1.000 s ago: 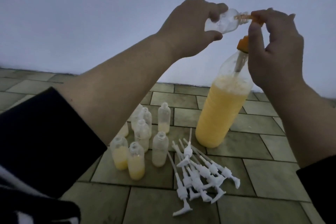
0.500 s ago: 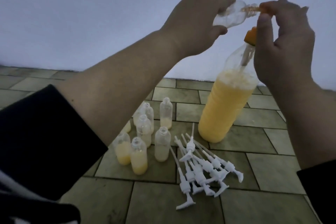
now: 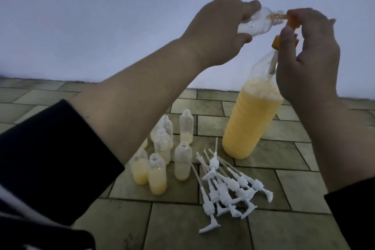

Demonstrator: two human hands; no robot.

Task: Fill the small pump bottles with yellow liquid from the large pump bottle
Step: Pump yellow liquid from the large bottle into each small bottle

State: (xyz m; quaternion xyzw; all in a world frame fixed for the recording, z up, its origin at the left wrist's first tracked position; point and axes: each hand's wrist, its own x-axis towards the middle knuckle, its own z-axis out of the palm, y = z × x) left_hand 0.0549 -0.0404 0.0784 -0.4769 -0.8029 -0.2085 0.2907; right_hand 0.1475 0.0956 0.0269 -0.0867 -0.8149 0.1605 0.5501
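Observation:
A large clear bottle of yellow liquid (image 3: 249, 126) stands on the tiled floor, topped by an orange pump head (image 3: 292, 23). My right hand (image 3: 310, 55) is curled over that pump head from above. My left hand (image 3: 219, 30) grips a small clear bottle (image 3: 119, 205) lying on its side, with its mouth against the orange nozzle. A little yellow liquid shows in the small bottle's neck. Several small bottles (image 3: 183, 160) stand on the floor below my left forearm, some partly filled with yellow liquid.
A heap of several white pump tops with long tubes (image 3: 227, 186) lies on the floor in front of the large bottle. A pale wall (image 3: 101, 16) rises behind the floor tiles (image 3: 300, 186). My dark sleeves fill the lower left and right corners.
Both hands, the small bottle and the pump head stay together; the view shifts slightly. My right hand's fingers sit a little lower on the pump head than half a second ago.

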